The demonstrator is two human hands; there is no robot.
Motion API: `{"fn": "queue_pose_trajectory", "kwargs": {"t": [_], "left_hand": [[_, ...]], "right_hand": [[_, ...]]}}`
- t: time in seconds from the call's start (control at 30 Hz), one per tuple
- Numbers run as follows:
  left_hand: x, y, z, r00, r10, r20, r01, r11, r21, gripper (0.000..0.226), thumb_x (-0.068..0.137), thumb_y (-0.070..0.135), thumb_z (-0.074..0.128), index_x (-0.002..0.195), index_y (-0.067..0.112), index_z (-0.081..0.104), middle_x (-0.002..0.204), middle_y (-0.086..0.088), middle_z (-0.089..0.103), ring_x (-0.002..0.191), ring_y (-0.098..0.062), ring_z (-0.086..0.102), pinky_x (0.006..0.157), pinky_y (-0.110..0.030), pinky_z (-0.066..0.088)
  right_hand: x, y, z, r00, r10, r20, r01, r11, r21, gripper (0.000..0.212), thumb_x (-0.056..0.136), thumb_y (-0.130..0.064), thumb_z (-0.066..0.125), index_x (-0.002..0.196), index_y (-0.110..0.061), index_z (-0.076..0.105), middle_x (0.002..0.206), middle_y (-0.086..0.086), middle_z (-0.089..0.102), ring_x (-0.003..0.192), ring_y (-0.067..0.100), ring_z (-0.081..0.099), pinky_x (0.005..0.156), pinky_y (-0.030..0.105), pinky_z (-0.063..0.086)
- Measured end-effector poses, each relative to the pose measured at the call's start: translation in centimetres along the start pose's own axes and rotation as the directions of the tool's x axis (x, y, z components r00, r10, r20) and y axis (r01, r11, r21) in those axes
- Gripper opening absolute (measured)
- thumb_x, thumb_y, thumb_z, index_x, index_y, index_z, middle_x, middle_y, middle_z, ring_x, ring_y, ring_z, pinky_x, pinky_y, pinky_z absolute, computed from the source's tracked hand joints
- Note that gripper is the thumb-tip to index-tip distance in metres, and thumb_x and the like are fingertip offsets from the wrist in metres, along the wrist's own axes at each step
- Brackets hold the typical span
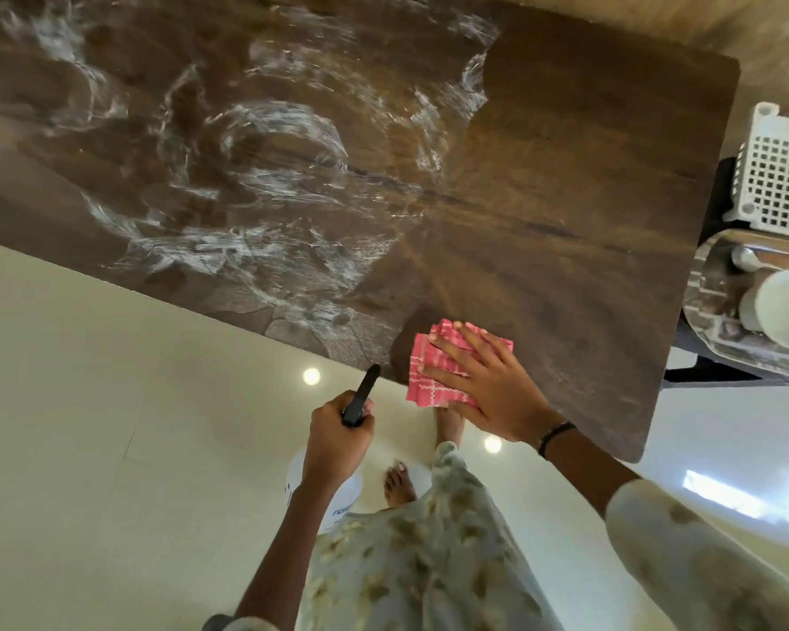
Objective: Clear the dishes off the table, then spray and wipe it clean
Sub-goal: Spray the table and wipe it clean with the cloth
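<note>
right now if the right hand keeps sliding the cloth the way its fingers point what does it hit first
Nothing solid, it seems. The right hand presses the pink cloth flat, fingers pointing up-left across the table; first comes the white foam smear.

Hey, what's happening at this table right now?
A person is cleaning the wooden table. The right hand presses a folded pink cloth flat near the table's near edge, while the left hand grips a spray bottle held off the table. White foamy streaks cover the left part; the right part looks wiped. No dishes remain on the tabletop.
</note>
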State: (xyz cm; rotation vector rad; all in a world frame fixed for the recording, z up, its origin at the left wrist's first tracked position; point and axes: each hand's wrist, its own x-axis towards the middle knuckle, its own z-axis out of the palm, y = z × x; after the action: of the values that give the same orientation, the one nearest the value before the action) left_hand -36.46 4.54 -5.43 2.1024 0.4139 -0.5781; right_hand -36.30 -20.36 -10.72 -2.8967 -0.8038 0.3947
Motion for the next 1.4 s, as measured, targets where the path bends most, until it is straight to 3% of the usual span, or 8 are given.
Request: {"fn": "queue_pose_trajectory", "kwargs": {"t": [0.17,0.33,0.7,0.87,1.03,1.13,1.3,1.4], "left_hand": [[0.5,-0.2,0.2,0.998,-0.01,-0.061,0.011,1.0,0.015,0.04,0.082,0.003,0.06,0.054,0.027,0.043,0.045,0.004,0.034,0.049,-0.02,0.027,0.051,-0.027,0.031],[0.2,0.2,0.3,0.995,-0.057,-0.079,0.057,0.998,0.0,0.039,0.081,0.002,0.059,0.052,0.02,0.04,0.037,0.005,0.036,0.04,-0.012,0.032,0.046,-0.018,0.03],[1.3,0.5,-2.2,0.987,-0.119,-0.107,0.112,0.991,-0.067,0.044,0.084,0.003,0.058,0.05,0.022,0.038,0.045,0.003,0.031,0.048,-0.017,0.024,0.05,-0.026,0.029],[2.2,-0.1,-4.4,0.991,-0.071,-0.114,0.055,0.989,-0.136,0.037,0.084,0.003,0.061,0.057,0.025,0.049,0.041,0.01,0.046,0.042,-0.011,0.035,0.045,-0.009,0.031],[3.4,-0.4,-6.4,0.992,-0.021,-0.122,0.005,0.992,-0.128,0.042,0.084,0.002,0.061,0.055,0.026,0.044,0.041,0.009,0.041,0.042,-0.01,0.03,0.044,-0.011,0.028],[4.3,-0.6,-7.5,0.995,-0.017,-0.102,0.005,0.994,-0.111,0.035,0.083,0.0,0.06,0.058,0.021,0.048,0.041,0.009,0.039,0.043,-0.01,0.028,0.044,-0.011,0.027],[5.4,-0.2,-9.4,0.997,0.009,-0.08,-0.017,0.995,-0.097,0.033,0.082,-0.001,0.061,0.061,0.022,0.052,0.042,0.011,0.043,0.041,-0.009,0.033,0.044,-0.01,0.028],[6.0,0.0,-10.3,0.997,0.037,-0.074,-0.043,0.996,-0.081,0.033,0.083,0.001,0.062,0.064,0.027,0.053,0.041,0.013,0.045,0.042,-0.009,0.037,0.046,-0.009,0.03]], "right_hand": [[0.3,0.2,-0.6,1.0,0.012,-0.005,-0.012,0.999,0.03,0.057,0.096,-0.059,0.029,0.148,-0.039,0.023,0.158,0.002,0.023,0.146,0.035,0.016,0.115,0.054,0.019],[0.3,0.2,-0.8,1.0,0.014,-0.01,-0.014,1.0,0.028,0.063,0.094,-0.057,0.038,0.15,-0.04,0.015,0.158,0.003,0.022,0.146,0.035,0.013,0.116,0.054,0.018],[1.2,-0.1,-1.3,1.0,0.014,-0.004,-0.014,0.999,0.033,0.058,0.094,-0.055,0.037,0.148,-0.038,0.025,0.157,0.005,0.026,0.145,0.036,0.018,0.113,0.055,0.021],[6.0,-1.8,-2.4,0.997,0.078,0.015,-0.079,0.996,0.047,0.056,0.095,-0.058,0.033,0.148,-0.04,0.026,0.158,0.003,0.023,0.146,0.036,0.015,0.116,0.053,0.015],[13.6,-7.5,-3.6,0.99,0.143,-0.015,-0.14,0.983,0.121,0.05,0.098,-0.057,0.025,0.144,-0.04,0.035,0.158,0.0,0.024,0.146,0.035,0.013,0.117,0.051,0.006],[15.4,-9.9,-3.6,0.994,0.102,-0.029,-0.097,0.986,0.139,0.051,0.099,-0.055,0.018,0.143,-0.038,0.036,0.157,0.001,0.025,0.146,0.035,0.014,0.118,0.052,0.008],[11.2,-6.2,-1.6,0.989,-0.144,0.043,0.143,0.989,0.026,0.061,0.093,-0.056,0.042,0.149,-0.039,0.023,0.16,0.002,0.017,0.147,0.034,0.008,0.116,0.055,0.013],[10.2,-4.4,-2.3,0.999,-0.033,-0.011,0.034,0.998,0.044,0.056,0.096,-0.058,0.032,0.148,-0.04,0.026,0.158,0.002,0.022,0.146,0.034,0.015,0.115,0.053,0.018]]}}
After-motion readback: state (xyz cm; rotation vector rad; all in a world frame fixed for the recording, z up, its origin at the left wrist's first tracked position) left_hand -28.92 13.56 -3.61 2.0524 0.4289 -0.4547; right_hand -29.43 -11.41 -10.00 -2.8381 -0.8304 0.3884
